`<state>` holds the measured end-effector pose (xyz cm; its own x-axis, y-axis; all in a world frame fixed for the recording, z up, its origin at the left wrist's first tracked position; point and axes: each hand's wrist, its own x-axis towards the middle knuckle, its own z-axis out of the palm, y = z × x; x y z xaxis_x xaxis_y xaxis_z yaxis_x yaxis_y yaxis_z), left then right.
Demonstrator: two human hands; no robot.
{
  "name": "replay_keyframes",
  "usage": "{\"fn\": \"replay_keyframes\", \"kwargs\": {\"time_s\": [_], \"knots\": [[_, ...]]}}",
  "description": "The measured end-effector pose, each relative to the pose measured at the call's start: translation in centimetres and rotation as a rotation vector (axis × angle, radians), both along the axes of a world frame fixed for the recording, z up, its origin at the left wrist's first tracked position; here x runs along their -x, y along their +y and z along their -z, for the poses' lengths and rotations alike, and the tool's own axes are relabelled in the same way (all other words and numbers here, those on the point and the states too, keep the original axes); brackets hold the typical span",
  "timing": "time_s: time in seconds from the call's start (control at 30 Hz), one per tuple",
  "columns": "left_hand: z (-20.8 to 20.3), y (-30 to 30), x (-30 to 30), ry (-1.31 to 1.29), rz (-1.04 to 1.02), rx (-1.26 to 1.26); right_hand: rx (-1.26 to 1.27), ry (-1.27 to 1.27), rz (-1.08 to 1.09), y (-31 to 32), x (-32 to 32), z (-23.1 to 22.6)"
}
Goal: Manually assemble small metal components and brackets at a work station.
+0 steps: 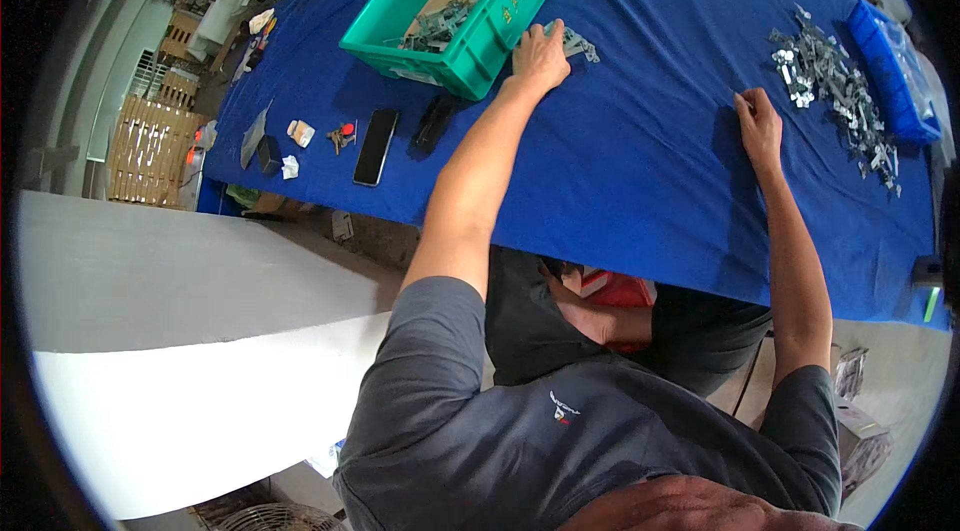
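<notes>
"How are the hands?"

"Well apart. The left hand is palm down, fingers slightly bent, its fingertips at a small cluster of metal parts; I can't tell whether they pinch one. The right hand is curled inward; I can't tell whether it grips anything."

"Which way does that cluster run?"

"It lies at the left hand's two o'clock on the blue-clothed surface, its long axis roughly ten to four. Single pieces are too small to read."

"And farther out?"

"At the left hand's ten, a green bin, long side seven to one, metal pieces inside. At its eight, a phone. At the right hand's two, a loose metal heap stretches eleven to five, near a blue tray aligned likewise."
</notes>
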<state>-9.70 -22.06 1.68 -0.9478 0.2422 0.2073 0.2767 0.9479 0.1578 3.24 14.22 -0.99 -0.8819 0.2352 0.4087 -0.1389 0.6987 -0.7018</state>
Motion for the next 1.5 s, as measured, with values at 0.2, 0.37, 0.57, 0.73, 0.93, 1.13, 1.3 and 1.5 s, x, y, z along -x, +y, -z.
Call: {"fn": "replay_keyframes", "kwargs": {"time_s": [0.2, 0.37, 0.57, 0.73, 0.93, 1.13, 1.3, 1.5], "knots": [[-1.3, 1.1, 0.5, -0.017, 0.088, 0.090, -0.008, -0.017, 0.027, 0.3, -0.3, -0.1], [-5.8, 2.0, 1.9, 0.211, 0.274, -0.248, -0.020, 0.017, 0.017, 0.0, 0.1, 0.2], [-14.7, -2.0, 9.3, 0.238, 0.145, -0.562, -0.012, -0.078, 0.073, 1.4, -1.0, 0.4], [-11.9, -16.7, 18.7, 0.083, -0.301, -0.009, 0.064, -0.045, -0.017, -1.1, 0.2, -0.5], [-9.3, -19.2, 25.4, -0.021, -0.302, 0.142, 0.079, -0.040, -0.016, -0.1, 0.1, -1.5], [-3.7, -12.6, 23.0, -0.348, -0.110, -0.411, 0.140, 0.010, 0.011, 0.7, -0.6, 1.5], [-8.6, -14.9, 22.6, -0.283, -0.207, -0.435, 0.041, 0.035, 0.017, 0.3, -0.4, 0.6], [-15.6, -5.7, 22.3, 0.267, 0.204, -0.266, 0.080, 0.022, -0.036, -0.1, 0.2, -0.1]]}}
